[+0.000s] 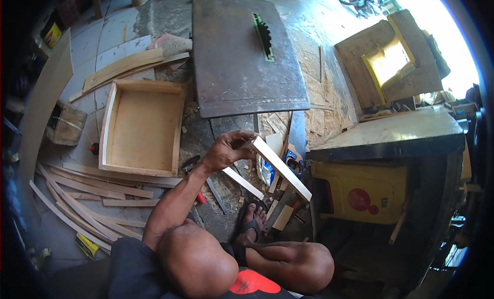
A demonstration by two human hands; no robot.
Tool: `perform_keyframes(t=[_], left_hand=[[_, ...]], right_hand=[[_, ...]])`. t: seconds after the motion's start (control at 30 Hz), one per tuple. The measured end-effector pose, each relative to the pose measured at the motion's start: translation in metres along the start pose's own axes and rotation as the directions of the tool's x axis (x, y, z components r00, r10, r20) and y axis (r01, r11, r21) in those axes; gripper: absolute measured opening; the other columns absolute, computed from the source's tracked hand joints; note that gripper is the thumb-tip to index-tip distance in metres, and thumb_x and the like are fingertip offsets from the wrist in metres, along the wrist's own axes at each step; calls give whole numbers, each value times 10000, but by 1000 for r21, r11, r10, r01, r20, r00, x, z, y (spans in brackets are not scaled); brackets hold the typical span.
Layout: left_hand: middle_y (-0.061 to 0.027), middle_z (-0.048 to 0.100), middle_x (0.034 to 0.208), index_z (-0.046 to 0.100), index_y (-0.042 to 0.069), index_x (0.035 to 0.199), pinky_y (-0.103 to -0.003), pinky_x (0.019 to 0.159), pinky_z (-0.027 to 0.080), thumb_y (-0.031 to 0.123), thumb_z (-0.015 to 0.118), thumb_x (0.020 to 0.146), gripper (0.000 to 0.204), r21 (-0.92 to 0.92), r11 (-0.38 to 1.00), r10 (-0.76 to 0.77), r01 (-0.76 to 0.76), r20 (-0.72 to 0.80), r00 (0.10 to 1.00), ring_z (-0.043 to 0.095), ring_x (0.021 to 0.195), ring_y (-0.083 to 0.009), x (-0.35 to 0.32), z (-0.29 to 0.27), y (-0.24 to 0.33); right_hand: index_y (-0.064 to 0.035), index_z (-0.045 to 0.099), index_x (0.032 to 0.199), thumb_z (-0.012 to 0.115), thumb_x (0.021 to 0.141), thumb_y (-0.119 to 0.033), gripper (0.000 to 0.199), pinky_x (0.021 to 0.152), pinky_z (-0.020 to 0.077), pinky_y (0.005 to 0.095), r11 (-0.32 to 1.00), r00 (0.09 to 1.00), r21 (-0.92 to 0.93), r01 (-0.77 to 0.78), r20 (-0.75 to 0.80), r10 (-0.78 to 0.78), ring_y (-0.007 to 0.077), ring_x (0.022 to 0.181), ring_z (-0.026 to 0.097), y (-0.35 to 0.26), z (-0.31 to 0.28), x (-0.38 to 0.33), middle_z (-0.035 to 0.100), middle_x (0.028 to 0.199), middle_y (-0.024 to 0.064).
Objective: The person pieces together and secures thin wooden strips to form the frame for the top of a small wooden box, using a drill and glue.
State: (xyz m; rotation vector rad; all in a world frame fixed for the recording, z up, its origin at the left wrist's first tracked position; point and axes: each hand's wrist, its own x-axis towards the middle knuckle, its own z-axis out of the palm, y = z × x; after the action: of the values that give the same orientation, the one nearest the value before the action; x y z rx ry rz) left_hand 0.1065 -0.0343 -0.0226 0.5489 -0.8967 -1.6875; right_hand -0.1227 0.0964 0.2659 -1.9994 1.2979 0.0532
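Note:
My left hand [226,150] reaches forward from the lower left and is shut on the upper end of a flat white wooden board [285,170]. The board slants down to the right, and its lower end rests near offcuts on the floor by my sandalled foot [252,221]. My fingers curl around the board's top edge. A thin white strip [242,182] lies on the floor just below the hand. My right hand does not show in the picture.
A table saw [242,82] with its blade [262,36] up stands ahead. An open wooden box [141,126] lies to the left, with several wood strips [87,196] around it. A dark workbench [391,131] and a yellow container [360,196] stand at the right.

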Motion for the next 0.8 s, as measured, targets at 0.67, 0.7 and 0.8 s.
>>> perform_keyframes(t=[0.67,0.7,0.8], left_hand=[[-39,597,1408,767,209,1236,-354,1058,550,-32,799,838,466,174,949,294,-264,-175,940,575,1305,-191,-3,6,-12],[-37,597,1420,770,216,1233,-387,1073,527,-14,804,840,457,253,928,318,-272,-163,934,557,1328,-195,-8,-1,-14],[-28,590,1464,771,249,1239,-464,1109,438,46,815,844,446,298,918,331,-261,-215,919,517,1361,-213,-18,-1,-18]], right_hand=[[-191,587,1474,771,850,-143,652,947,568,423,965,926,-121,-231,-333,180,368,1124,705,115,36,100,713,1245,201],[-186,603,1460,772,851,-145,633,932,570,418,969,928,-114,-220,-329,172,369,1107,712,112,37,101,715,1239,202],[-176,626,1437,778,853,-159,604,894,573,408,976,931,-94,-196,-330,155,371,1047,727,110,41,101,724,1196,207]])
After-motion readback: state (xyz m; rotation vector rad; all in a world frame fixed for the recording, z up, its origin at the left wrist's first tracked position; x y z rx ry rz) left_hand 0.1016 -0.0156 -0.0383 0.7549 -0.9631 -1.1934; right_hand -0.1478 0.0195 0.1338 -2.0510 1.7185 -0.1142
